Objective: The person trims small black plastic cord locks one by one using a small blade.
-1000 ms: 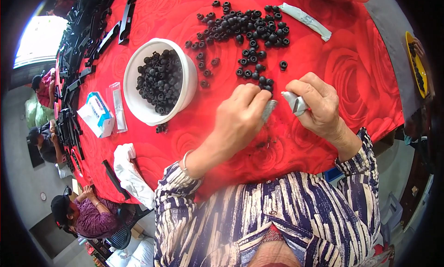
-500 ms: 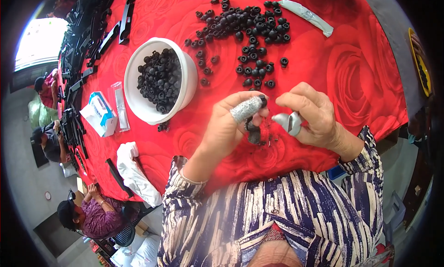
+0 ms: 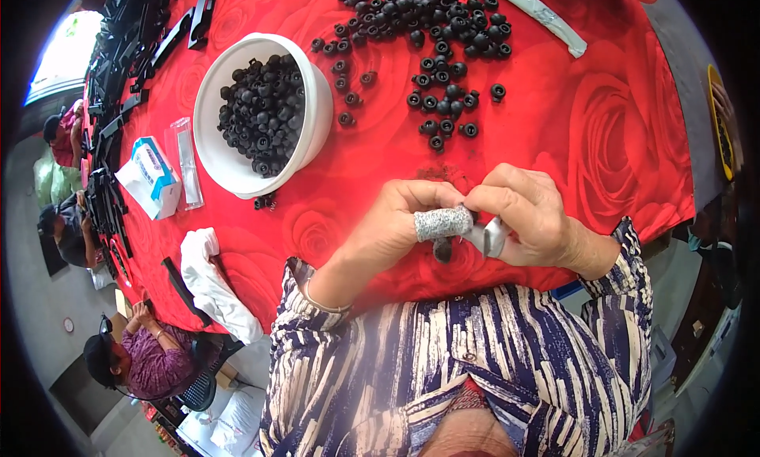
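My left hand (image 3: 392, 216) and my right hand (image 3: 534, 216) meet low over the table, fingertips pinched together. A speckled silver wrap (image 3: 443, 224) covers a finger of my left hand. That hand grips a small black round part, now mostly hidden between the fingers. On my right hand, a smooth grey piece with a dark slit (image 3: 489, 237) sits around or against the thumb; which, I cannot tell. The right fingers are closed, their contents hidden. Beneath the hands hangs a dark thing (image 3: 442, 250), too obscured to name. Ahead lie loose black knob-like parts (image 3: 412, 18).
To the left stands a white bowl (image 3: 318, 125) full of black parts (image 3: 261, 117). Beside it are a blue-and-white box (image 3: 152, 178), a clear packet (image 3: 188, 163) and a white cloth (image 3: 210, 287). Long black pieces (image 3: 119, 101) line the far left, where other people (image 3: 154, 362) sit.
My right hand has moved in to meet my left, and the fingertips now touch. The black part, visible before at the left fingertips, is now mostly covered. The view has shifted slightly.
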